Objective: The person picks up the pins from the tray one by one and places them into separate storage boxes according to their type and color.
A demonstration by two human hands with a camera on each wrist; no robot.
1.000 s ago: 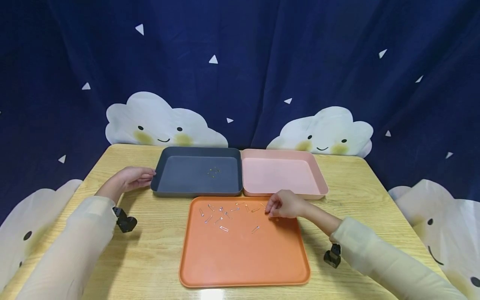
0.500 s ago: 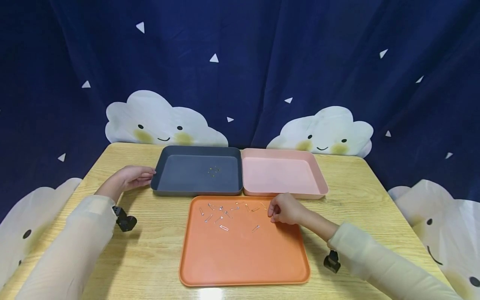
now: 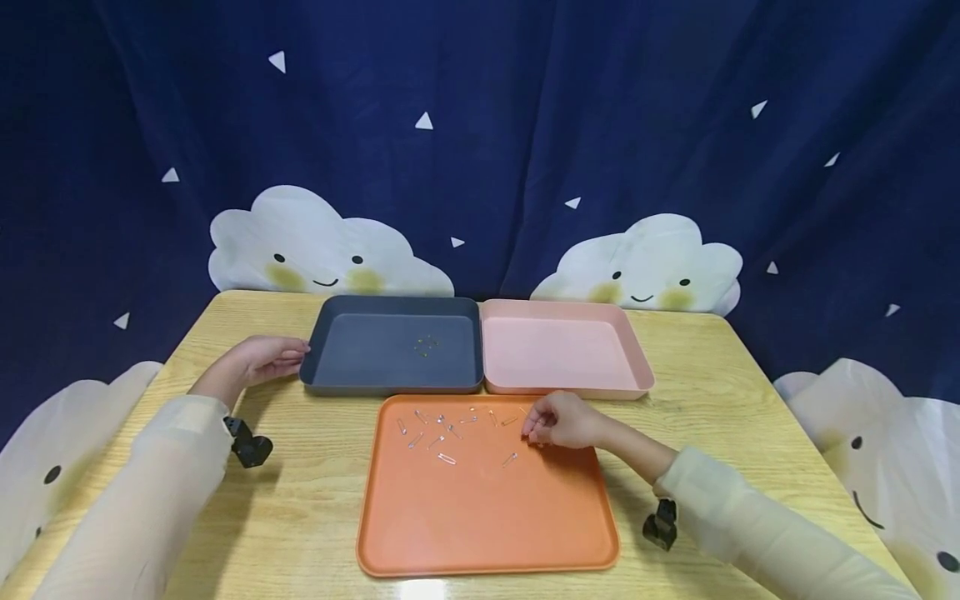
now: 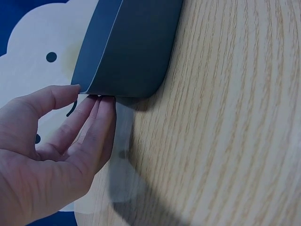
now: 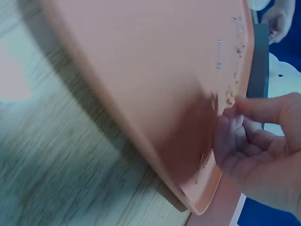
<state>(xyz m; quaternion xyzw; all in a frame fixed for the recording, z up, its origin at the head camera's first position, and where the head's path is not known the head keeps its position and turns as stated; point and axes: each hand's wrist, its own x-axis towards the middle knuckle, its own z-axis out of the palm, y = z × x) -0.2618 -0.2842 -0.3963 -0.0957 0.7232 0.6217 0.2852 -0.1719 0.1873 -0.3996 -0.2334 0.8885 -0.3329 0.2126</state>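
My left hand [image 3: 272, 357] reaches to the left side of the dark grey tray [image 3: 360, 379]. In the left wrist view its thumb touches the rim and its straight fingers rest against the outer wall. Over the upper right of the orange tray [image 3: 487, 525], my right hand [image 3: 566, 419] has its thumb and curled fingertips together, low among safety pins [image 3: 446, 458]. I cannot tell whether a pin is between them. One safety pin [image 5: 201, 168] lies on the tray close by the right fingers. Several small gold pieces [image 3: 427, 341] lie in the dark tray.
A pink tray [image 3: 558, 350] stands right of the dark one, their sides meeting. Both are behind the orange tray on a wooden table [image 3: 697, 383]. A dark blue curtain [image 3: 480, 125] with cloud prints hangs beyond the table's far edge.
My right hand shifts a little right and toward me, then back left over the orange tray, its fingertips staying low. The left hand keeps its place at the dark tray.
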